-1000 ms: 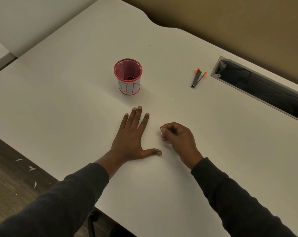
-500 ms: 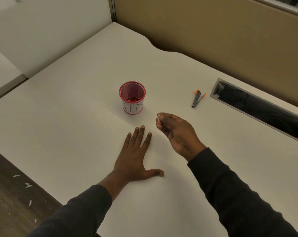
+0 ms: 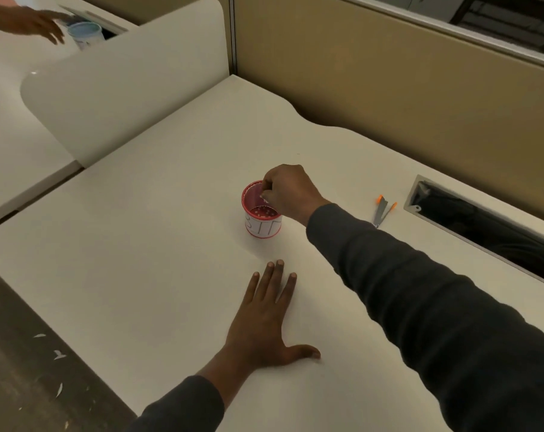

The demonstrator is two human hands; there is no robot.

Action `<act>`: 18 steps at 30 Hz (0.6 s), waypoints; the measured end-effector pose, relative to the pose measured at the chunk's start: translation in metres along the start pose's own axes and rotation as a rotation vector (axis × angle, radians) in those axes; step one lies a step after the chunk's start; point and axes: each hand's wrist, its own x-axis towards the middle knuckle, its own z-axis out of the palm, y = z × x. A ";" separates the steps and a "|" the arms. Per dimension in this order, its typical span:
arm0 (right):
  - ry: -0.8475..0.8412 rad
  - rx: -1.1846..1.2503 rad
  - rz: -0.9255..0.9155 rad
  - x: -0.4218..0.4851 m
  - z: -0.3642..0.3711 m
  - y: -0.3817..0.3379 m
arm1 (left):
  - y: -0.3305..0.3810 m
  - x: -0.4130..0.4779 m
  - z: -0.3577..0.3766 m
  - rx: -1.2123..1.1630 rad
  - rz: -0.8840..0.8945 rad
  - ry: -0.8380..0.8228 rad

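Note:
A red mesh cup (image 3: 262,225) with a white paper label stands on the white desk (image 3: 158,254). My right hand (image 3: 287,191) hovers over the cup's far right rim, fingers curled downward. Its fingertips pinch a small white scrap (image 3: 266,199) just above the cup's opening. My left hand (image 3: 264,319) lies flat on the desk in front of the cup, fingers straight and thumb spread to the right.
A small tool with orange handles (image 3: 383,211) lies right of the cup, beside a dark cable slot (image 3: 482,226). A white divider (image 3: 124,73) separates a neighbouring desk, where another person's hand (image 3: 33,23) reaches near a pale blue cup (image 3: 86,34). Paper scraps litter the floor (image 3: 30,369).
My right hand lifted off the desk with the white scrap and travelled forward to above the red cup. The left hand stayed flat. The view tilted up.

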 end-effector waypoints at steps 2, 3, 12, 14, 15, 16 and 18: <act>-0.043 -0.124 -0.035 0.006 0.004 -0.001 | -0.001 0.000 0.000 -0.003 0.003 -0.003; -0.057 -0.157 -0.043 0.008 0.006 -0.001 | -0.001 0.000 0.000 -0.006 0.004 -0.003; -0.029 -0.264 -0.139 0.008 0.004 -0.003 | -0.002 0.000 0.001 -0.014 0.006 0.000; -0.031 -0.282 -0.156 0.006 0.004 -0.004 | -0.002 0.000 0.001 -0.017 0.003 -0.001; -0.040 -0.289 -0.156 0.006 0.004 -0.004 | -0.002 0.000 0.001 -0.017 0.002 -0.001; -0.053 -0.295 -0.154 0.005 0.005 -0.005 | -0.002 0.000 0.001 -0.017 0.002 -0.001; -0.069 -0.313 -0.153 0.003 0.007 -0.005 | -0.001 0.000 0.001 -0.012 0.000 -0.002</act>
